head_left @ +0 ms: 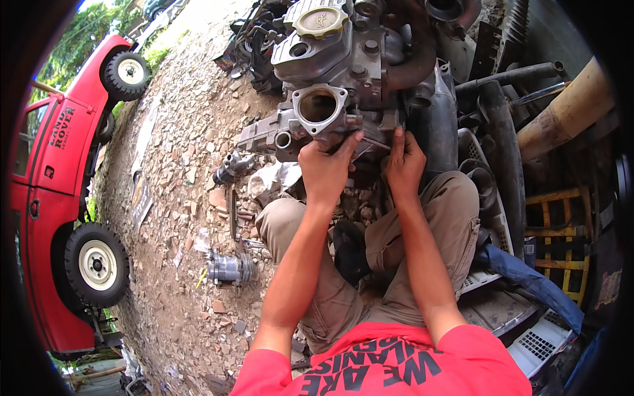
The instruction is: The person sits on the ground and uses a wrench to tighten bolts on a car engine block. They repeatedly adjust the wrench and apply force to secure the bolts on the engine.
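A grey metal engine [310, 66] stands on the ground in front of my knees, with a round filler cap [321, 22] on its top cover. Below that, a three-eared flange [342, 94] surrounds a wide dark opening. My left hand [323, 168] is closed at the engine's lower front, just under this flange, thumb pressed to the metal. Opposite it, my right hand [404, 165] pinches the right side of the same lower front, fingers pointing up. A curved metal part [373, 146] lies between both hands; my fingers hide some of its edges.
Left of my legs, a cylindrical metal part [228, 269] and a small metal fitting [232, 167] lie on stony ground [178, 198]. A red off-road vehicle [59, 158] stands far left. Pipes [508, 79], a bamboo pole [568, 109] and white plastic crates [538, 343] crowd the right.
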A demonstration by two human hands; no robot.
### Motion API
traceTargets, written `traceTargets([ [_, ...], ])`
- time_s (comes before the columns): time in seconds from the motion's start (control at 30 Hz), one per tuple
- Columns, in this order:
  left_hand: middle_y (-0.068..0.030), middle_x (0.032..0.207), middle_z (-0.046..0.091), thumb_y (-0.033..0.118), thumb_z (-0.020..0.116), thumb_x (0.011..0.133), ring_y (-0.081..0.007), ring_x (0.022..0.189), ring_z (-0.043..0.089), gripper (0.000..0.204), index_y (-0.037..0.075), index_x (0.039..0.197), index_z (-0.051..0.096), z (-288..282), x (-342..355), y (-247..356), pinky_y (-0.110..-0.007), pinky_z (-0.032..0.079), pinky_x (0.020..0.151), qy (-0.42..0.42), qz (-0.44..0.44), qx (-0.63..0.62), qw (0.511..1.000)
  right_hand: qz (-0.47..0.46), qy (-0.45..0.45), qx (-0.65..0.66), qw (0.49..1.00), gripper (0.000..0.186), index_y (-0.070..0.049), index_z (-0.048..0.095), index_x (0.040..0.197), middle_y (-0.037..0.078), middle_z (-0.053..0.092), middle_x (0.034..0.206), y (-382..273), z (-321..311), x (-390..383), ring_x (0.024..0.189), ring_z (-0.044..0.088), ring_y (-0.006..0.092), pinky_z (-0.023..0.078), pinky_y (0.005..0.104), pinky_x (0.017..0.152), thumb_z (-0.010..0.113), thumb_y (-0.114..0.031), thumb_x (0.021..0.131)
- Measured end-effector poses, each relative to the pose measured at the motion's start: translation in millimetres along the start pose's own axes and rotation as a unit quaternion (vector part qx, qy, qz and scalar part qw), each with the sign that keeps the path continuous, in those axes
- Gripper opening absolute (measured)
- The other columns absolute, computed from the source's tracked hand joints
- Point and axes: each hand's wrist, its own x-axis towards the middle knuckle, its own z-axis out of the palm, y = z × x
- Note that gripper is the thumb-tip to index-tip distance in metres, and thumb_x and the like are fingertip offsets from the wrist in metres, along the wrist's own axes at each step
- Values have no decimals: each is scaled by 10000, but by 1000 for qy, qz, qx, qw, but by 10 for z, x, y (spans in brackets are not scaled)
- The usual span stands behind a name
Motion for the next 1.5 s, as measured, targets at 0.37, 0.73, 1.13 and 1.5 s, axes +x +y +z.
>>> traceTargets([
  [0.37,-39,704,675,158,734,883,-65,544,565,203,-32,956,731,-72,63,-38,-221,435,446,-62,-33,-57,996,-48,-49,-116,991,441,13,517,733,161,477,538,-915,-445,32,478,380,267,386,388,494,642,-354,944],
  [0.73,-42,690,669,127,753,857,-70,527,557,191,-50,922,725,-99,36,-31,-228,441,447,-56,-17,-70,996,-13,-37,-76,996,345,17,530,692,147,508,550,-493,-345,84,508,441,165,416,353,526,642,-228,909],
  [1.13,-26,685,668,119,767,843,-56,534,547,172,-23,935,736,4,35,-53,-231,437,441,-13,20,-27,999,12,26,16,999,380,26,530,732,121,542,588,-200,-126,22,566,475,136,435,347,566,636,-277,936],
  [1.5,-47,733,672,94,708,895,-72,542,565,173,-41,1004,706,-82,74,-53,-221,441,452,-69,-30,-76,994,-15,-53,-62,997,411,17,517,720,110,553,583,-930,-462,-30,549,488,128,420,336,533,695,-300,911],
])
